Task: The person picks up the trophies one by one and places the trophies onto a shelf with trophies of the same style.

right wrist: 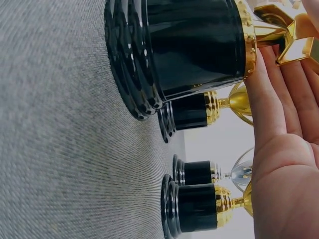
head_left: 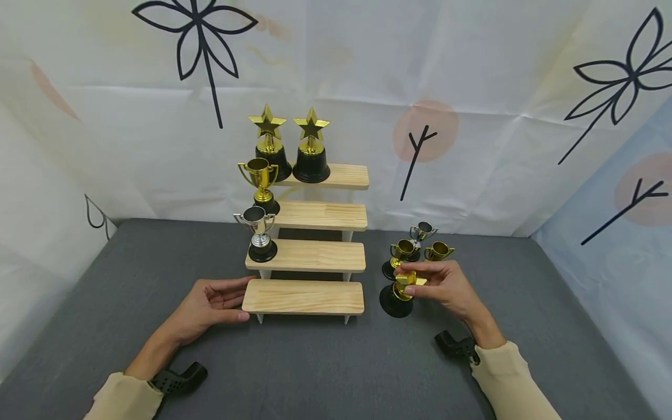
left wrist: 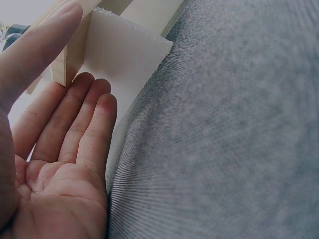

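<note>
Gold star trophy with a round black base (head_left: 396,302) is being pinched at its star by the right hand (head_left: 446,286), to the right of the pale wooden four-step shelf (head_left: 303,297). The left hand (head_left: 212,300) is touching the shelf's left end with loose, nearly straight fingers. Two shiny gold cups (right wrist: 197,208) and one silver cup (right wrist: 197,173) are standing right of the shelf; only the right wrist view is showing all their black bases. Only the left wrist view is showing the shelf's white leg (left wrist: 124,55) from its wide side.

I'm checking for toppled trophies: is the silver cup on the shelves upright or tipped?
Upright: the silver cup stands on its black base, mouth facing up.
</note>
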The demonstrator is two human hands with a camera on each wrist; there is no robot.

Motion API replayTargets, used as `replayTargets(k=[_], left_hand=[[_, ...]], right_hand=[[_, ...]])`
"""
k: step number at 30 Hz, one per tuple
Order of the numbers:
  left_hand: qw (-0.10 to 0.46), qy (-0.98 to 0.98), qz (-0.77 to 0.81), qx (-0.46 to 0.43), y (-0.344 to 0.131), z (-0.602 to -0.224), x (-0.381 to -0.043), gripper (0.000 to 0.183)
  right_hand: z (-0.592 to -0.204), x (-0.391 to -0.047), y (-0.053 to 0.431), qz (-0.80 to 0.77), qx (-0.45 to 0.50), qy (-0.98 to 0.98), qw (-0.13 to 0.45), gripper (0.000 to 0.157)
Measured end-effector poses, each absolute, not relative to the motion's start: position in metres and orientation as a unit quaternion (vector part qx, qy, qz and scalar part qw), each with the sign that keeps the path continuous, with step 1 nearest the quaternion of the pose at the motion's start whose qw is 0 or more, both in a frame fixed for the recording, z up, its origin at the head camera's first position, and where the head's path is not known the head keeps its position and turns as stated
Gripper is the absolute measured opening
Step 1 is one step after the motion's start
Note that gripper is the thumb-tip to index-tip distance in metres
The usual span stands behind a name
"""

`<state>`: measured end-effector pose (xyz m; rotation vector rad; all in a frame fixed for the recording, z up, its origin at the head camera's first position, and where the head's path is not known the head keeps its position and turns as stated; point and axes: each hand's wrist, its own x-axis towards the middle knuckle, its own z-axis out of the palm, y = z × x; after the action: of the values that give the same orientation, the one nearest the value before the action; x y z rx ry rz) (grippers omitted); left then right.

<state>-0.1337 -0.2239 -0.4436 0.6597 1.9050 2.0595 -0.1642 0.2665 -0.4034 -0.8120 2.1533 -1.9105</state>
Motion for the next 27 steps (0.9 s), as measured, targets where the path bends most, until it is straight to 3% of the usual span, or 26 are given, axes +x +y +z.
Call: replayTargets(k=[8, 27], left_hand=[[0.129, 0.664, 0.703, 0.220, -0.2242, -0.4439, -0.1335, 0.072], [0.131, 0.640, 0.717, 0.242, -0.2239, -0.4451, -0.1341, 0.071]], right_hand=[[-0.4014, -0.1618, 0.2657, -0.619, -0.243, 0.745, 0.064, 0.036], [-0.3965, -0.1593, 0.2618, -0.599, -0.217, 0.769, 0.059, 0.037]])
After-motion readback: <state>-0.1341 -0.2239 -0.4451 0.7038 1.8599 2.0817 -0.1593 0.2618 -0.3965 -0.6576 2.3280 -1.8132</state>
